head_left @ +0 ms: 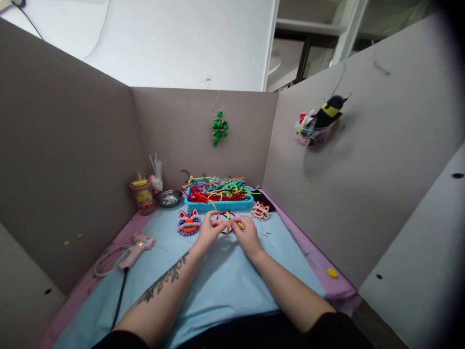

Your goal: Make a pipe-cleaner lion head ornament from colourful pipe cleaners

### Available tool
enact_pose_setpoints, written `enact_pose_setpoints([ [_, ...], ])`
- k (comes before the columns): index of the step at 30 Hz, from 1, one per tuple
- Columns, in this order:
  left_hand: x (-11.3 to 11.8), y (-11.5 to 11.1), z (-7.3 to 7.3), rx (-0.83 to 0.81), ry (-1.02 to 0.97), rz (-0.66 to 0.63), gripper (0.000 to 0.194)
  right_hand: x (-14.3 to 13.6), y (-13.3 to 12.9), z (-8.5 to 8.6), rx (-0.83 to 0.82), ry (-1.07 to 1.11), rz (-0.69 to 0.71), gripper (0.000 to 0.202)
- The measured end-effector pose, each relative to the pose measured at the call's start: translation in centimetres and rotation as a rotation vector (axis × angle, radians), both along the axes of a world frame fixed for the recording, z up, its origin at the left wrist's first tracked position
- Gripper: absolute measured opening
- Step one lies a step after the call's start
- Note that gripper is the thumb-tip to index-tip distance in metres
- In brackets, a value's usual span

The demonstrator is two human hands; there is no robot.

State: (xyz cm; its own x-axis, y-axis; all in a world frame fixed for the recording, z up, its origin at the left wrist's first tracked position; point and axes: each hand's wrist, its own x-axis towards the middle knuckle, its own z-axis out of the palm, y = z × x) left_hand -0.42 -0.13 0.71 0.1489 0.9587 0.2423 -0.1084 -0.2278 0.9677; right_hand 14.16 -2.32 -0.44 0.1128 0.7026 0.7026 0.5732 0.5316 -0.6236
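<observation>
Both hands meet over the middle of the blue table cover, holding a red pipe-cleaner ring (222,214) with a yellow pipe-cleaner strip (227,217) running up and down across it. My left hand (209,230) pinches the ring's left and middle with thumb and forefinger. From the other side my right hand (247,235) pinches it, a short yellow end showing by the fingers. Fingertips hide part of the ring's centre. Left of my left hand sits a purple lion-head figure (189,223) with pink ears. A cream and red lion head (260,211) lies beyond my right hand.
A blue tray (218,206) heaped with coloured pipe cleaners stands behind the hands. Leftward are a metal bowl (169,198), a lidded jar (142,195) and a pink glue gun (139,248) with its cord. Grey panels (203,155) enclose the table. A yellow oval piece (332,273) lies right.
</observation>
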Motion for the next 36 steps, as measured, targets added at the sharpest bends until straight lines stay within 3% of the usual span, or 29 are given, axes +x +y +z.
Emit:
enact_pose_setpoints([
  [8, 0.16, -0.14, -0.15, 0.012, -0.029, -0.013, 0.049, -0.09, -0.05, -0.10, 0.030, -0.018, -0.031, 0.017],
  [16, 0.23, -0.63, 0.52, 0.024, -0.022, 0.011, 0.046, -0.33, -0.05, -0.23, 0.054, -0.032, 0.023, 0.012],
  [36, 0.26, -0.55, 0.22, 0.106, 0.082, 0.021, 0.047, -0.12, 0.16, -0.35, -0.005, -0.098, 0.047, 0.016],
])
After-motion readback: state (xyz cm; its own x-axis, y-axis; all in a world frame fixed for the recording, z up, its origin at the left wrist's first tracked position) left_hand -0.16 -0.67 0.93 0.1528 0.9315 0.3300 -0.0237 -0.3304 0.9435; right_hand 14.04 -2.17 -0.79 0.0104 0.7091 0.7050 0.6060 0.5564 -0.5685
